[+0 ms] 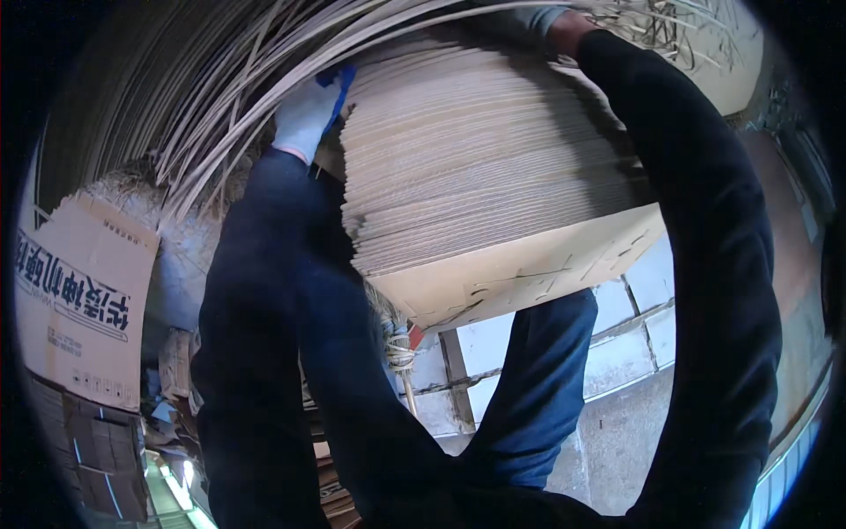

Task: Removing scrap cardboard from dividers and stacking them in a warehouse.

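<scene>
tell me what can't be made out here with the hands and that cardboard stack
- Left hand, head view: gloved, but its fingers are tucked behind the cardboard stack, so the grip is hidden.
- Right hand, head view: mostly cut off behind the stack's far edge, under the pale strips; only a bit above the dark sleeve shows.
- The stack's far side and underside: hidden by its own bulk.
- Printed box: bent and dim at the fisheye rim.

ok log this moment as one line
left hand: gloved, on left side of cardboard stack | right hand: at far top edge, grip hidden | stack: flat sheets, lifted | printed carton: left
</scene>
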The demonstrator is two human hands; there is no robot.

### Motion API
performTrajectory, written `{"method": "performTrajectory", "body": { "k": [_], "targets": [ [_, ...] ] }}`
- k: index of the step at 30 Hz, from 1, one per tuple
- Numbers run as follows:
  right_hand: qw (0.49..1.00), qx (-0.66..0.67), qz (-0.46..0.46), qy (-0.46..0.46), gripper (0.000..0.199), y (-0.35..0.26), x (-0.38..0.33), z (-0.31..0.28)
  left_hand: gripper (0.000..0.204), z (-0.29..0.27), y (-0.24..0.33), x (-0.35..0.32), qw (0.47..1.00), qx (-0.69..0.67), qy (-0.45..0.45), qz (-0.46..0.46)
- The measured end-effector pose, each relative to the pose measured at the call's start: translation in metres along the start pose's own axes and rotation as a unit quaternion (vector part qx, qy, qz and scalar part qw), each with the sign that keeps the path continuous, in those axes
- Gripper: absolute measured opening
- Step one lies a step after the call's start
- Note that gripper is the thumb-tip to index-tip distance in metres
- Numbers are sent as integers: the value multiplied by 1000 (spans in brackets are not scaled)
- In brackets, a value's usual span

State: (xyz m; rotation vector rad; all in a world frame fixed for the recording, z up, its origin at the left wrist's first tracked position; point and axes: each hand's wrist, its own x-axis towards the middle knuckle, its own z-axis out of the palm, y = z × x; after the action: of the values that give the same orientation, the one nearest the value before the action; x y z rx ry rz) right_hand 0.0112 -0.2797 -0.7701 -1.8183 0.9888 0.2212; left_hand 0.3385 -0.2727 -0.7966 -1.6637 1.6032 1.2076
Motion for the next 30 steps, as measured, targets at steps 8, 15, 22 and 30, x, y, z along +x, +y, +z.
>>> {"method": "performTrajectory", "body": {
  "k": [8, 15, 22, 30],
  "targets": [
    [996, -17, 57, -62, 27, -20, -72, -58, 60, -33, 98, -37, 972, 93, -27, 213],
    [977, 47, -38, 204, 32, -42, -185, -109, 67, -8, 187, -27, 823, 168, 113, 530],
    [818, 75, 299, 486, 47, -141, -313, -11, 70, 5, 267, -27, 709, 325, 8, 626],
    [591, 391, 413, 572, 52, -150, -287, 72, 53, 2, 308, -16, 771, 330, -58, 542]
  ]
}}
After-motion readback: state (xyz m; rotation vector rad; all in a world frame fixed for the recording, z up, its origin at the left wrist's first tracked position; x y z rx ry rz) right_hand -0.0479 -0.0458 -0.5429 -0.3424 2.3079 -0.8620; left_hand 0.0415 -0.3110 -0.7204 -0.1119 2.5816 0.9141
